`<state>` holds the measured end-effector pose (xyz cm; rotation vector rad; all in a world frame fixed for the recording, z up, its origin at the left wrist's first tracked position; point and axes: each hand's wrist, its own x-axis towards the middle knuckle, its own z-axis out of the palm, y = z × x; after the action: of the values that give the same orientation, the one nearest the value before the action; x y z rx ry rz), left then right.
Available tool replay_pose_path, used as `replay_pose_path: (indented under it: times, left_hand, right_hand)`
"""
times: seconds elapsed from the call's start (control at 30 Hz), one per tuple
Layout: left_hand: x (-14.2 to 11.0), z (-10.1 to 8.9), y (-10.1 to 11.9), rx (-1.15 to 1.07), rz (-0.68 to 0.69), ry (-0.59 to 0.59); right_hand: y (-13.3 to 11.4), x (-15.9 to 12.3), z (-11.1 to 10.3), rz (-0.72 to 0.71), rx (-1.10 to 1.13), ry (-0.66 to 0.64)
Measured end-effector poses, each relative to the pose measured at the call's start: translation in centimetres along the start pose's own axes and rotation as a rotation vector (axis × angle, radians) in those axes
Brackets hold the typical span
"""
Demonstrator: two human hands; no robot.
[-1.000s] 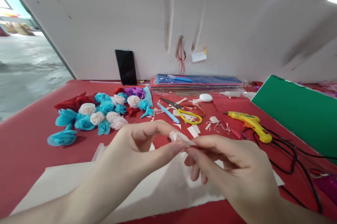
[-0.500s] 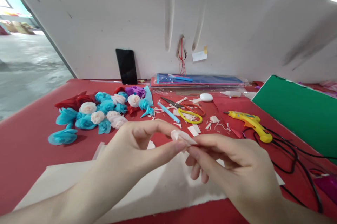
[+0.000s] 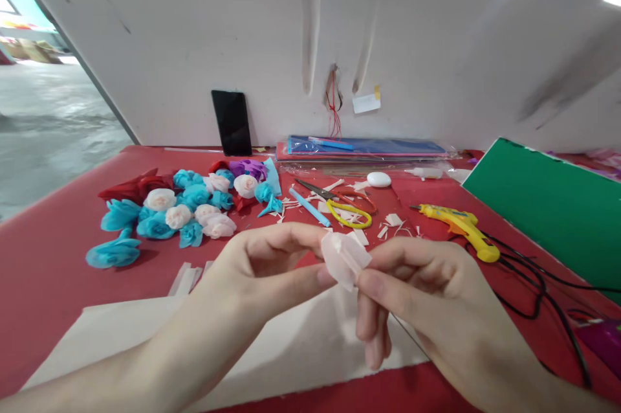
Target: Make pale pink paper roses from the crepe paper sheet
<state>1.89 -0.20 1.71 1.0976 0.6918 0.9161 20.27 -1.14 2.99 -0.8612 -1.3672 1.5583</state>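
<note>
A small pale pink paper flower [image 3: 342, 259], its petals curled and partly spread, is up between my two hands. My left hand [image 3: 266, 277] pinches its left edge between thumb and forefinger. With closed fingertips, my right hand [image 3: 412, 290] grips the narrow lower right end. A thin dark line, perhaps a wire, runs below my right fingers. Under both hands lies a large cream paper sheet [image 3: 291, 348]. Beyond my left hand rests a heap of finished paper flowers [image 3: 196, 196] in blue, pale pink, red and purple.
Yellow-and-red-handled scissors [image 3: 349, 212], a blue pen [image 3: 310, 207] and paper scraps lie ahead. A yellow glue gun [image 3: 458, 225] with a black cable sits right, beside a green board [image 3: 548, 212]. A black phone [image 3: 231, 123] leans on the white partition [image 3: 194, 24].
The paper flower has turned, and its broad petals now face me. My right hand has shifted its grip on the base, with its lower fingers hanging further down.
</note>
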Motion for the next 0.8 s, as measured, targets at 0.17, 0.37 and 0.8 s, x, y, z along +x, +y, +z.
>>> replay_pose_path:
  times: [0.17,0.37,0.8]
  left_hand:
    - [0.4,0.5,0.3,0.069,0.065,0.031]
    - [0.4,0.8,0.5,0.129,0.145,0.088]
    - [0.1,0.9,-0.5,-0.029,0.175,0.111]
  right_hand:
    - [0.1,-0.2,0.7,0.074,0.155,-0.036]
    - [0.4,-0.2,1.1,0.080,0.224,-0.033]
    - [-1.4,-0.9,2.3,0.342,0.100,0.178]
